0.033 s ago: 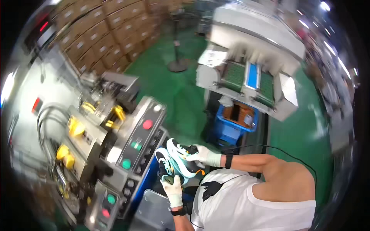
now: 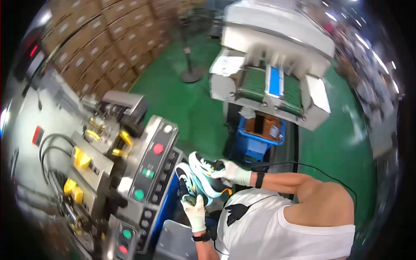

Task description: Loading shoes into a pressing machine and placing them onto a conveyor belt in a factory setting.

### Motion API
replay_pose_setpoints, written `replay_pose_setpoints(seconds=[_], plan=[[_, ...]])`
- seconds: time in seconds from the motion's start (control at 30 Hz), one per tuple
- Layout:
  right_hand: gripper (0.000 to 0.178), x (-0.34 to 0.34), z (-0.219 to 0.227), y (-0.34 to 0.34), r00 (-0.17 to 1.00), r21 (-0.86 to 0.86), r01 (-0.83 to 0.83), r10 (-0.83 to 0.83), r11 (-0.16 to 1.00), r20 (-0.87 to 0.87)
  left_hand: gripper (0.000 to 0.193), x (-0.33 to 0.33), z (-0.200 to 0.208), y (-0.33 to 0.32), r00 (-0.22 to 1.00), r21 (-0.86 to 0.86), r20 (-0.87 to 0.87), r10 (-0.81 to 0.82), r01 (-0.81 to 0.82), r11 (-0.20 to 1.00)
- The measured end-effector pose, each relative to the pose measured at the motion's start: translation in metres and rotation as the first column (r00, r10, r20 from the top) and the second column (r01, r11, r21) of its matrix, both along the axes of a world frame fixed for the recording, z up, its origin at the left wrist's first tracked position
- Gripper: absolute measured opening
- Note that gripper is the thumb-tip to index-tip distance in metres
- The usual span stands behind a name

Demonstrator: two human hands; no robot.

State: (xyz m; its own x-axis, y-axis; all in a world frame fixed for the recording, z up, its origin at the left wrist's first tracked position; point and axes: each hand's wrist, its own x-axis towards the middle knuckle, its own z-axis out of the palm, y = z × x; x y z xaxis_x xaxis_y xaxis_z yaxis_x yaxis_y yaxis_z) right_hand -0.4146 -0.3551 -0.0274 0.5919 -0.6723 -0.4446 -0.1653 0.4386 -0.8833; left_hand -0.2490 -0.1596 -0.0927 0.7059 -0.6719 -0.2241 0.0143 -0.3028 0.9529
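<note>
Two sneakers in black, white and pale turquoise are held side by side in front of my body, close to a machine's control panel. Gloved in white, my left hand (image 2: 195, 212) closes around the heel end of the left sneaker (image 2: 185, 180). My right hand (image 2: 233, 172), also gloved, grips the right sneaker (image 2: 203, 173) by its heel and collar. An orange tab (image 2: 227, 191) shows at that shoe's heel. The two shoes touch along their sides, toes pointing away from me. Palms and some fingertips are hidden.
At left stands a machine with a button panel (image 2: 149, 167) and yellow clamps (image 2: 81, 159). A grey plastic bin (image 2: 175, 240) sits beside my left forearm. Ahead right is a conveyor machine (image 2: 277, 34), a blue crate (image 2: 255, 143) below it. Stacked cartons (image 2: 104, 47) line the back left.
The view has turned slightly, so the machines and cartons sit a little further left. Both hands keep hold of the sneakers, in nearly the same place before my body.
</note>
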Motion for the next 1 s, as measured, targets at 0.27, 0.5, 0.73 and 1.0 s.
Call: replay_pose_setpoints(seconds=[0.27,0.5,0.73,1.0], plan=[[0.074,-0.244,0.048,-0.183,0.745,-0.488,0.618,-0.657,0.616,0.114,0.032,-0.134,0.122,-0.280,0.895,-0.124,-0.017,-0.445,0.440,0.889],[0.095,-0.377,0.059,-0.341,0.299,-0.881,0.293,-0.911,0.372,-0.286,0.076,-0.254,0.071,-0.562,0.597,-0.163,0.634,-0.492,0.724,0.670],[0.081,-0.368,0.017,-0.505,0.321,-0.799,0.395,-0.883,0.453,-0.341,0.081,-0.252,0.030,-0.706,0.623,-0.304,0.400,-0.673,0.783,0.543],[0.055,-0.202,-0.011,-0.354,0.846,-0.820,0.366,-0.525,0.439,0.096,0.060,-0.154,-0.046,-0.465,0.713,-0.152,0.286,-0.640,0.693,0.705]])
